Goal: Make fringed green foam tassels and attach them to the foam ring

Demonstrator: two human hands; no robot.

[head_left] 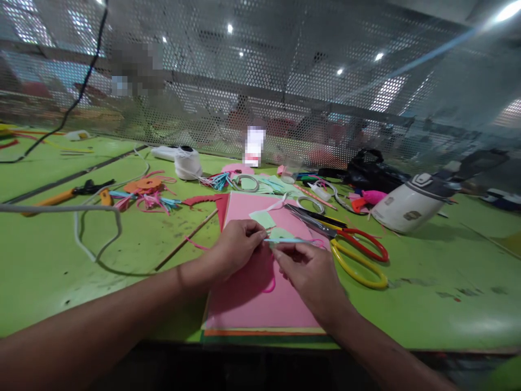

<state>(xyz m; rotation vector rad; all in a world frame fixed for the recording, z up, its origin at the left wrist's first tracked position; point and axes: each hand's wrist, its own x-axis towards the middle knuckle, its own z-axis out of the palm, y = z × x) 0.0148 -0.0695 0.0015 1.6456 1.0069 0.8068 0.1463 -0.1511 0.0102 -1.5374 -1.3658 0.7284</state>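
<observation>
Over a stack of pink sheets (260,309), both hands are close together. My left hand (240,244) pinches one end of a thin light-blue strip (288,240). The fingers of my right hand (307,269) are closed on the same strip, farther right. A bright pink loop (269,285) hangs below the hands against the pink sheet. Just behind the fingers lie pale green paper pieces (264,219). Scissors with red and yellow handles (358,255) rest to the right of my right hand, their blades over the sheets.
A wooden stick (187,240) and a grey cable (118,231) lie at left, near orange and pink paper pieces (148,187). Behind are a white spool (188,164) and more cut paper. A white flask (411,203) stands at right. Perforated metal mesh (285,81) borders the green table (427,315).
</observation>
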